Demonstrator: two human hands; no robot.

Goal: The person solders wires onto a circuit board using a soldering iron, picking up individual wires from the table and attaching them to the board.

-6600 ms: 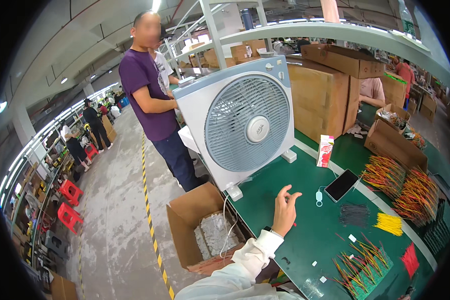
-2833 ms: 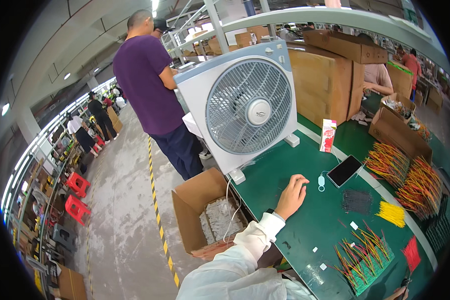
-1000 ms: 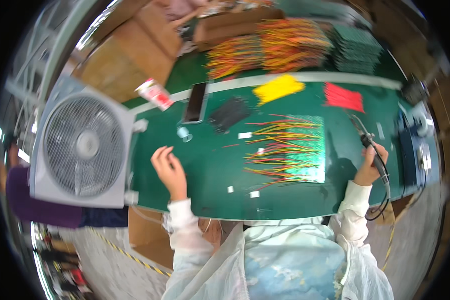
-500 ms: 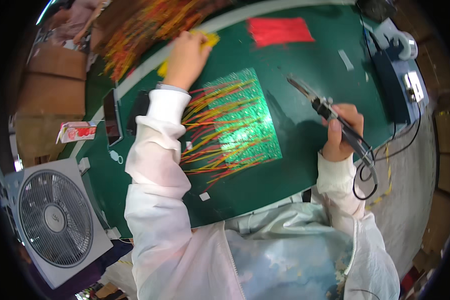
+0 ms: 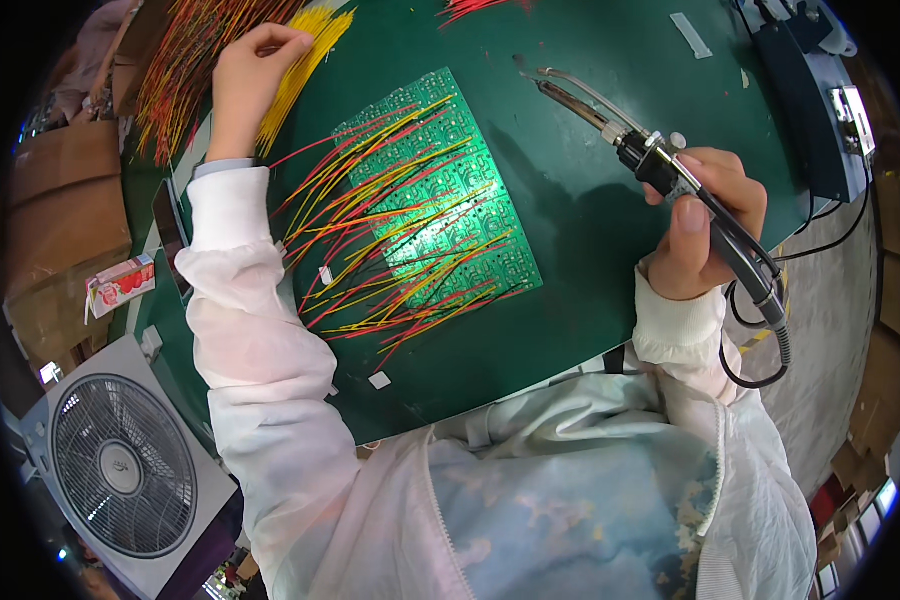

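My right hand [image 5: 705, 220] is wrapped round a soldering iron [image 5: 660, 160] with a thin metal feed tube along its tip, which points up and left over the table. My left hand [image 5: 250, 85] is at the far left, thumb and finger pinched together against a bundle of yellow wires [image 5: 305, 75]; whatever lies between the fingertips is too small to make out. Between my hands lies a green circuit board panel [image 5: 500, 240]. Many red and yellow wires [image 5: 345, 205] stick out from it toward the left.
Red wires [image 5: 475, 8] lie at the far edge, and a mixed wire pile [image 5: 185, 75] sits beyond my left hand. A blue-grey soldering unit [image 5: 820, 110] stands at the right. On the left are a phone [image 5: 170, 225], a small drink carton [image 5: 120, 285] and a box fan [image 5: 120, 465].
The view has shifted, so the board and wires appear further up and left. My left hand remains at the yellow wires, fingers now pinched. The soldering iron stays in my right hand.
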